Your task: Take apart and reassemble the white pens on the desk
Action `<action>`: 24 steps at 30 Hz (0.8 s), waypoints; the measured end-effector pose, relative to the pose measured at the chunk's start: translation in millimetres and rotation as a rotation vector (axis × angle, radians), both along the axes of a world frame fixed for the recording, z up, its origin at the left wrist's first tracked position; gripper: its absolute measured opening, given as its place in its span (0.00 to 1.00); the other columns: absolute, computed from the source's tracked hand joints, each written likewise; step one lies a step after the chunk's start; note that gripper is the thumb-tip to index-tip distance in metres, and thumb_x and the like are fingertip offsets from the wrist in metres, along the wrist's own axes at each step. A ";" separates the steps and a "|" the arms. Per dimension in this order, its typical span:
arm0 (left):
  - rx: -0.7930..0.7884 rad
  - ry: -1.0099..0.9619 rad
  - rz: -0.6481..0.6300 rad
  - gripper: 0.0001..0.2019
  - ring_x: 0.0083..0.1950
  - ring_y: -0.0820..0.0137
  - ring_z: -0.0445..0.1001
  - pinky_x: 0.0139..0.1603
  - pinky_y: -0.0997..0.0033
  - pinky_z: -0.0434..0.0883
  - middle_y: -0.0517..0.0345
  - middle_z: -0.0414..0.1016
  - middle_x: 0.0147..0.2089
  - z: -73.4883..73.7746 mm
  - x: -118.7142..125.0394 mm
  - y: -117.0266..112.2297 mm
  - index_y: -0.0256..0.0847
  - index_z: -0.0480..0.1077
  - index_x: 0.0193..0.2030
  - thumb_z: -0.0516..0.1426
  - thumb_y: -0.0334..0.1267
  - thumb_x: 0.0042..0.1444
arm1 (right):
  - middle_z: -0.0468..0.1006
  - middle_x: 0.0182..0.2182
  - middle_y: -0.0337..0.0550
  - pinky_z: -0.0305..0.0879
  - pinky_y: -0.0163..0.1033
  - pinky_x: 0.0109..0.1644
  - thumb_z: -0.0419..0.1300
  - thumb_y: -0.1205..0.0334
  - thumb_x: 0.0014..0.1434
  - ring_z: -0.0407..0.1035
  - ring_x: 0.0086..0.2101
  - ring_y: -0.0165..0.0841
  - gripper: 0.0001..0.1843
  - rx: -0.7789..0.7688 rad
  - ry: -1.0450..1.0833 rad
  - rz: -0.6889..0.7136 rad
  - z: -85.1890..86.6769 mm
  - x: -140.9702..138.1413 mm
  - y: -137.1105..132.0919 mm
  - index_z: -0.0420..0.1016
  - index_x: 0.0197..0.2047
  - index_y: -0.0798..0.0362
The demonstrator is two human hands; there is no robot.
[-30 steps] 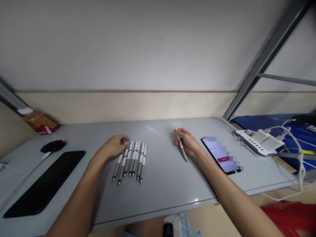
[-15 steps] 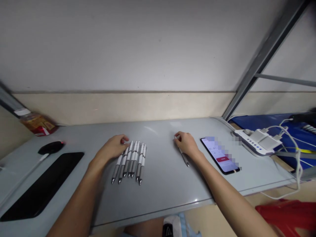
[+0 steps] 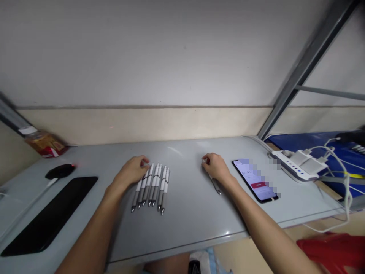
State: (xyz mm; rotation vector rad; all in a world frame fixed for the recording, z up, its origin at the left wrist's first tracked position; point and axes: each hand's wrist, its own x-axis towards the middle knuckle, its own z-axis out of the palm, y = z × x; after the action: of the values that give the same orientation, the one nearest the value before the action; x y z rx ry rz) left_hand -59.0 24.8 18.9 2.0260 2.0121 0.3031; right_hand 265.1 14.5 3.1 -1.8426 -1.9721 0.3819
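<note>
Several white-and-grey pens lie side by side on the grey table, their grey tips toward me. My left hand is closed at the upper left of this row. Its fingers pinch the top of the leftmost pen, which they partly hide. Farther right, my right hand is closed around the upper part of a single pen. Only that pen's lower end and a bit of its top show past the fingers.
Right of my right hand lies a lit phone. Beyond it is a white power strip with plugs and cables. At the left are a black slab-like object, a black mouse-shaped device with a cable, and a bottle.
The leftmost pen, under my left hand, has shifted slightly right, closer to its neighbour. My right hand stays in almost the same place with its pen.
</note>
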 end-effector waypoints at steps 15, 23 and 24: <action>0.411 0.249 -0.337 0.07 0.48 0.59 0.64 0.45 0.60 0.63 0.50 0.69 0.45 7.8 70.9 -37.7 0.42 0.68 0.35 0.52 0.41 0.57 | 0.76 0.34 0.49 0.56 0.37 0.34 0.56 0.66 0.53 0.70 0.34 0.38 0.08 -0.104 -0.059 -0.088 8.8 3.6 -6.7 0.71 0.38 0.54; 0.297 0.238 -0.455 0.06 0.45 0.61 0.64 0.41 0.62 0.58 0.54 0.70 0.37 6.5 76.0 -41.9 0.42 0.64 0.29 0.51 0.37 0.57 | 0.70 0.47 0.52 0.58 0.40 0.36 0.56 0.57 0.56 0.69 0.41 0.43 0.21 -0.042 -0.100 -0.128 14.5 -1.8 -12.2 0.64 0.53 0.51; 0.290 0.225 -0.479 0.06 0.44 0.61 0.64 0.41 0.62 0.58 0.55 0.71 0.37 7.7 76.0 -42.4 0.42 0.64 0.30 0.50 0.36 0.56 | 0.70 0.47 0.52 0.58 0.40 0.36 0.56 0.58 0.57 0.70 0.41 0.42 0.20 -0.053 -0.102 -0.121 14.2 -2.3 -12.3 0.65 0.53 0.50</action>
State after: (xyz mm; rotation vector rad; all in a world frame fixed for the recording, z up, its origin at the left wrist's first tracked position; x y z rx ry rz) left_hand 17.0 -17.6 26.6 2.7501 1.5879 0.2873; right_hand 262.8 2.2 17.3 -2.0403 -1.9206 0.3120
